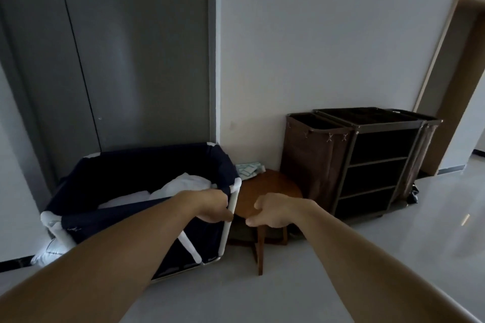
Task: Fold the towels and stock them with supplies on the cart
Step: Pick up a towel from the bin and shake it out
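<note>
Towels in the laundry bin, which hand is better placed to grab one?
Left. The left hand grips the bin's corner beside the white towels; the right hand is over the stool.

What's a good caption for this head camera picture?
A left hand and right hand reach toward laundry bin and stool, cart beyond.

The picture was dim and grey. Light came from 3 o'clock, gleaming on the floor (446, 191) there. The cart (378, 160) had shelves sunk in black. A soft sheen ran down the door (131, 60). Wide-angle bending curved the edges at 9 and 3 o'clock.
</note>
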### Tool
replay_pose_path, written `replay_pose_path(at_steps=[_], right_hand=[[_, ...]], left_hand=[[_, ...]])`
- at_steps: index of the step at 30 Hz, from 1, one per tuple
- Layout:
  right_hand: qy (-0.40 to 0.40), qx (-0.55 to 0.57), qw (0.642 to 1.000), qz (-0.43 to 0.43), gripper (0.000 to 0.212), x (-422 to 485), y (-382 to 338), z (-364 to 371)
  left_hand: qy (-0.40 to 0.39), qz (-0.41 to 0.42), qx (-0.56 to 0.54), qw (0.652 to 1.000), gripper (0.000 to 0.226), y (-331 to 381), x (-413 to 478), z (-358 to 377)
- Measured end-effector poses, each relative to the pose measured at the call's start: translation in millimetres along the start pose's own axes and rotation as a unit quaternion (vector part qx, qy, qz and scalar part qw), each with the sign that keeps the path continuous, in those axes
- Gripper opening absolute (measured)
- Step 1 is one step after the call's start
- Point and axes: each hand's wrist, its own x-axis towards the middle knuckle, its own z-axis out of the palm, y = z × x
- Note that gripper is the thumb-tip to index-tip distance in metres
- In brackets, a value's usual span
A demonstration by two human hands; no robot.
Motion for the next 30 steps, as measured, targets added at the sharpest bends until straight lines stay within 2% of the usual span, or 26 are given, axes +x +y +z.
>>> replay_pose_path(at_steps=[6, 10, 12, 14, 15, 17, 18, 20, 22, 27, 30], right_hand=[[-0.039, -0.011, 0.999, -0.018, 0.064, 114.1, 30.6, -19.5], [-0.054, -0.025, 0.997, -0.047, 0.056, 177.6, 47.6, -48.9], [-0.048, -0.037, 0.995, -0.074, 0.053, 212.2, 53.3, -60.3], [-0.060, -0.042, 0.994, -0.084, 0.054, 242.5, 55.2, -67.1], [-0.071, -0.043, 0.993, -0.088, 0.057, 257.4, 55.3, -69.4], [-0.087, -0.041, 0.991, -0.093, 0.066, 289.6, 54.8, -73.0], [-0.091, -0.037, 0.991, -0.091, 0.069, 306.4, 53.6, -75.3], [-0.099, -0.039, 0.990, -0.092, 0.067, 340.3, 47.8, -79.5], [-0.102, -0.053, 0.989, -0.097, 0.068, 375.5, 38.8, -84.9], [-0.110, -0.064, 0.987, -0.102, 0.070, 466.4, 10.2, -102.6], [-0.117, -0.060, 0.986, -0.106, 0.063, 515.1, -8.4, -111.2]], left_hand=[[-0.026, -0.026, -0.002, 0.999, 0.013, -24.2, 104.8, 1.5], [-0.024, -0.089, 0.010, 0.996, 0.040, -44.0, 168.2, -18.1], [-0.007, -0.078, 0.004, 0.997, 0.066, -56.0, 206.6, -24.5], [-0.006, -0.075, 0.010, 0.997, 0.075, -69.6, 237.5, -22.4], [-0.021, -0.087, 0.007, 0.996, 0.069, -74.4, 244.9, -25.1], [-0.027, -0.107, 0.005, 0.994, 0.039, -85.8, 260.1, -30.4], [-0.026, -0.112, -0.026, 0.993, 0.023, -94.4, 272.1, -30.2], [-0.024, -0.127, -0.086, 0.988, 0.009, -114.0, 300.3, -27.1], [-0.023, -0.135, -0.098, 0.986, 0.012, -138.4, 328.5, -22.3], [-0.063, -0.197, -0.159, 0.965, 0.040, -221.6, 396.7, -26.2], [-0.079, -0.180, -0.161, 0.967, 0.050, -264.3, 426.2, -29.2]])
